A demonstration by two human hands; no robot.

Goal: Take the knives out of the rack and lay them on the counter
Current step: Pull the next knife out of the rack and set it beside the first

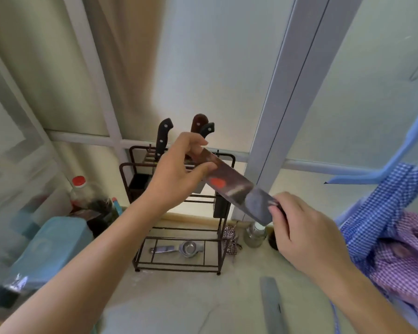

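Forearms fill the lower frame, both reaching up over the table (227, 297) toward the rack (179, 213). Left hand (179, 172) is closed on one end of a broad cleaver (229, 186), fingers curled over and thumb underneath; the handle is hidden in that grip, so presumably that is what it holds. Right hand (297, 227) pinches the far lower end of the blade between thumb and fingers. Cleaver hangs in the air in front of the rack, slanting down from upper left to lower right, clear of its slots; a red mark shows on the blade face. Three handles remain standing in the top of the rack: a black handle (163, 138) at left, a brown handle (198, 122) and a dark handle (206, 130) close together behind the left hand. A grey strip (272, 307) lies flat on the table near the bottom edge; it may be a blade already set down, cannot tell. A metal strainer (176, 248) sits on the rack's bottom shelf, bottles (87, 196) stand to its left, and checked cloth (396, 225) hangs at right. Step in hand, as judged: one knife is out and being carried toward the table. Next move calls for lowering it flat onto bare table, keeping fingers off the edge, then releasing both hands and going back for the three remaining knives.
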